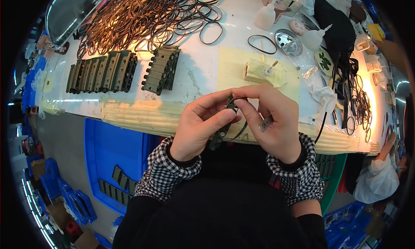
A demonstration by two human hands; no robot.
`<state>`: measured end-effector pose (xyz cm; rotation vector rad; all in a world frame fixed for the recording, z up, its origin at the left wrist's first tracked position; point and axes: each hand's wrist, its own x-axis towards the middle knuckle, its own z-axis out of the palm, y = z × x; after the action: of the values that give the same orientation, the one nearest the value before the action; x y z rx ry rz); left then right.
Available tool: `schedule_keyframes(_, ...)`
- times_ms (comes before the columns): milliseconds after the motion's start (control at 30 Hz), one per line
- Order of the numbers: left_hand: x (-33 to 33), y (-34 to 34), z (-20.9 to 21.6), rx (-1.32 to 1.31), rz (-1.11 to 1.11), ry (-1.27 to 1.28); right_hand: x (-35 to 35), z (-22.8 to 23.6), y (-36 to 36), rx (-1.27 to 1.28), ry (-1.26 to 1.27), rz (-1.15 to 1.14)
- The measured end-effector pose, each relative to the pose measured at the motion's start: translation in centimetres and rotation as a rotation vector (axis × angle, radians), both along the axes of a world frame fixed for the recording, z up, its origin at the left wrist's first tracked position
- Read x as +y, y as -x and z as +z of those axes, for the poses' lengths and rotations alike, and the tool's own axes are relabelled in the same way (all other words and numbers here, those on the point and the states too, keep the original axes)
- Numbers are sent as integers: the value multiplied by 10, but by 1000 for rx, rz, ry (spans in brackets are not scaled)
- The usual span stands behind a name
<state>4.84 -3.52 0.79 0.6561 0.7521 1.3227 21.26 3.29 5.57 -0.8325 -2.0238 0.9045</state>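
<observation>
Just past the table's near edge, my left hand (196, 125) is closed on a small dark green part (224, 128) with round wheel-like pieces, mostly hidden behind the fingers. My right hand (275, 119) pinches a thin black rubber loop (243, 131) at the top of this part, fingertips almost meeting those of the left. Between the lower fingers of that hand sits a small clear piece (266, 123) that I cannot make out. Beyond my hands stand a row of green toy chassis with wheels (101, 71) and a separate chassis stack (160, 70).
A large heap of black rubber loops (142, 19) covers the far left. Ahead lie a yellowish block with a stick (264, 72), squeeze bottles (265, 17) and a round metal dish (288, 42). Blue tray (113, 141) with green parts is lower left; another person's sleeve (377, 179) shows right.
</observation>
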Motion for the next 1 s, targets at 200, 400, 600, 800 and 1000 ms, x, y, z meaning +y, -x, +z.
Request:
schedule_keyframes(200,-4,7,6,-49,-86,87,3,1,-4,-4,42,55)
schedule_keyframes(400,-5,3,3,-10,-59,34,4,0,-5,-33,-43,71)
schedule_keyframes(600,-4,-1,4,107,-15,39,5,-12,-7,-133,-378,111)
schedule_keyframes(800,-4,7,-1,73,-75,8,6,-31,-7,-20,-248,102)
schedule_keyframes(1000,-2,10,6,32,-129,79,4,-33,-7,21,-244,81)
